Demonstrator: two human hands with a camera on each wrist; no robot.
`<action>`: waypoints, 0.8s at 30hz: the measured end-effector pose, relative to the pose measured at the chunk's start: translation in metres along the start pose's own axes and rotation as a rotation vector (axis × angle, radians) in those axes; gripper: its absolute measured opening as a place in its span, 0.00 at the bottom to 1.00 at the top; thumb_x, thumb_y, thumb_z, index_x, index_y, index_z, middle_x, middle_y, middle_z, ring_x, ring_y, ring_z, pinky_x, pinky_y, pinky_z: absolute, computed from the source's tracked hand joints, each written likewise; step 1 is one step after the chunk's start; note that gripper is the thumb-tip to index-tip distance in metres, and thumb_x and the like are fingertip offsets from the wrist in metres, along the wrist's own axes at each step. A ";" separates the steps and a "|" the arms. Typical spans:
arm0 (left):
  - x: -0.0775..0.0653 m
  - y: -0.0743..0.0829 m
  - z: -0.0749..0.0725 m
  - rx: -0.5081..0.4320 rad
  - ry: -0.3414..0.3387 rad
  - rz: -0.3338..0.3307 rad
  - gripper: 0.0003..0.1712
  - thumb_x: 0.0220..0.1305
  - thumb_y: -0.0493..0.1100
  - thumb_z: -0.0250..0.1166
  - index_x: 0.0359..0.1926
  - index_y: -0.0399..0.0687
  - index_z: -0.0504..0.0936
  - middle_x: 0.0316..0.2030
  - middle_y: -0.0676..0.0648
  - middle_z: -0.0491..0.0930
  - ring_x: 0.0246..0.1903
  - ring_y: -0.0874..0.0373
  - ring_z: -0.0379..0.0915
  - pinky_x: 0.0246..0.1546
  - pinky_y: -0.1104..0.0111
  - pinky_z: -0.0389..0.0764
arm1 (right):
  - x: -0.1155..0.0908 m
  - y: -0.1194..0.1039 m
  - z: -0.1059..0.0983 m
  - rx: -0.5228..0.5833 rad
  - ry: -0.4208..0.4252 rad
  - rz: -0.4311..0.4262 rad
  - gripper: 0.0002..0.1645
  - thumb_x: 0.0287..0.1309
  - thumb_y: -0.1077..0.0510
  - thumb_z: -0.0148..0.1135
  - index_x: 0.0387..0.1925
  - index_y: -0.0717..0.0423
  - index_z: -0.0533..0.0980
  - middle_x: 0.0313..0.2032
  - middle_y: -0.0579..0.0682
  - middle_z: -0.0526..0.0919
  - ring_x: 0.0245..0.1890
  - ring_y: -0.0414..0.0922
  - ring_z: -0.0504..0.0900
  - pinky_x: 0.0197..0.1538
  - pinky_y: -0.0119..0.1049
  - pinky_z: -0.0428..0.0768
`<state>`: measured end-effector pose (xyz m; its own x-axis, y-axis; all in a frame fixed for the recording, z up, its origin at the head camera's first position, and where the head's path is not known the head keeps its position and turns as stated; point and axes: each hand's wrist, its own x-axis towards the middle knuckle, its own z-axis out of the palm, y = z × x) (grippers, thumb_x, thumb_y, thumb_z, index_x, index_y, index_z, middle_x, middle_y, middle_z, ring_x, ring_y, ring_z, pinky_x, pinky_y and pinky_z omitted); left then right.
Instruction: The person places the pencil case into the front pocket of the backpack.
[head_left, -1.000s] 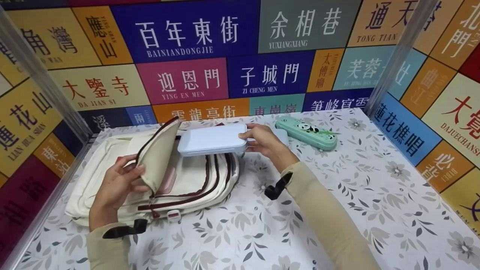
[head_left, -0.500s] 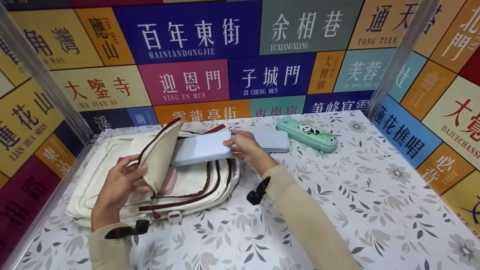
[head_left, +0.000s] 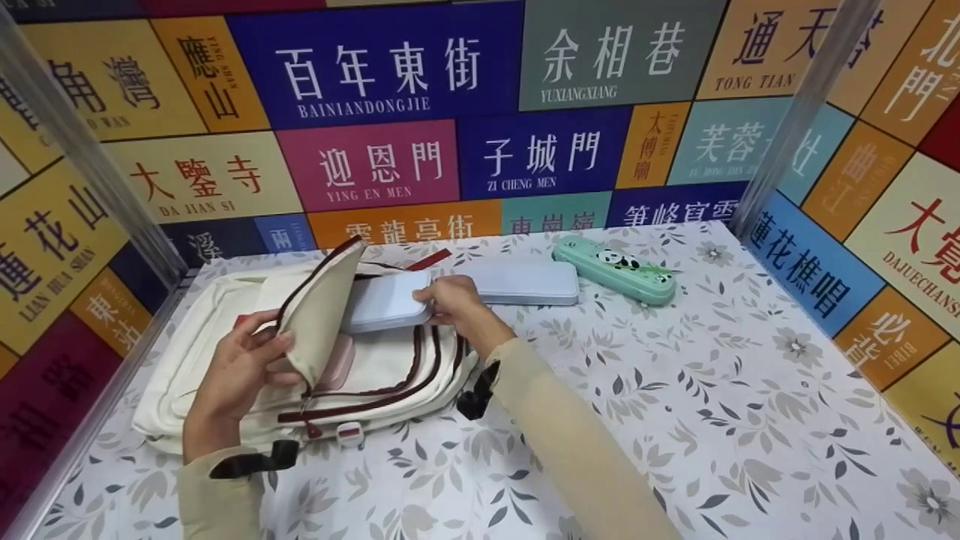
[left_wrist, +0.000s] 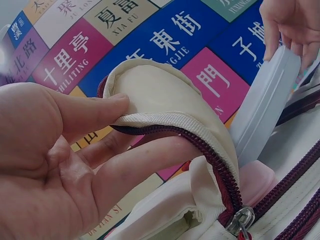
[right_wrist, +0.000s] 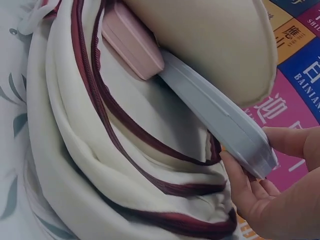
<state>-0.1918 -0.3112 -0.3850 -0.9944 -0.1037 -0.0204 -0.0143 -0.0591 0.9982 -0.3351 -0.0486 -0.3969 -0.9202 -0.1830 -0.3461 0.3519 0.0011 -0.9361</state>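
Note:
A cream backpack (head_left: 217, 322) with dark red zippers lies on the table, its front pocket unzipped. My left hand (head_left: 240, 367) pinches the edge of the pocket flap (left_wrist: 160, 92) and holds it raised. With thumb and fingers, my right hand (head_left: 457, 304) grips the end of a pale blue pencil case (right_wrist: 220, 112); its other end is inside the pocket, partly hidden behind the flap in the head view. Beside it in the pocket sits a pink case (right_wrist: 132, 40).
A second pale blue case (head_left: 529, 281) lies behind my right hand. To its right is a green pencil case (head_left: 615, 270) with a panda picture. Patterned walls (head_left: 375, 67) enclose the floral-covered table (head_left: 750, 420) at the back and sides.
My right hand has moved left and slightly down, sliding the pale blue pencil case into the pocket behind the flap. The left hand keeps its hold on the flap, nearly still.

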 end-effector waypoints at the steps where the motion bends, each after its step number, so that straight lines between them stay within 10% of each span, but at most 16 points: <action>1: 0.001 0.000 0.001 0.000 -0.004 0.001 0.16 0.71 0.34 0.60 0.50 0.62 0.76 0.37 0.54 0.79 0.29 0.59 0.84 0.23 0.67 0.89 | 0.000 0.002 0.002 0.010 -0.001 -0.009 0.28 0.58 0.65 0.68 0.59 0.65 0.71 0.45 0.56 0.81 0.35 0.45 0.81 0.40 0.39 0.90; 11: 0.002 0.001 0.003 0.012 -0.012 -0.008 0.15 0.71 0.35 0.60 0.52 0.60 0.75 0.37 0.54 0.78 0.28 0.59 0.84 0.24 0.67 0.89 | 0.005 0.013 0.014 -0.003 0.031 -0.059 0.37 0.55 0.66 0.70 0.66 0.64 0.70 0.64 0.61 0.77 0.58 0.53 0.81 0.56 0.39 0.87; 24: 0.001 0.000 0.001 0.012 0.004 -0.005 0.16 0.70 0.33 0.61 0.50 0.60 0.75 0.35 0.54 0.77 0.26 0.60 0.81 0.22 0.67 0.89 | 0.008 0.025 0.031 -0.023 -0.036 -0.125 0.36 0.53 0.69 0.70 0.65 0.62 0.71 0.61 0.59 0.78 0.50 0.50 0.84 0.50 0.37 0.88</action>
<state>-0.1927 -0.3101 -0.3850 -0.9939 -0.1074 -0.0259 -0.0208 -0.0477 0.9986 -0.3289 -0.0803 -0.4210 -0.9496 -0.2186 -0.2247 0.2307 -0.0019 -0.9730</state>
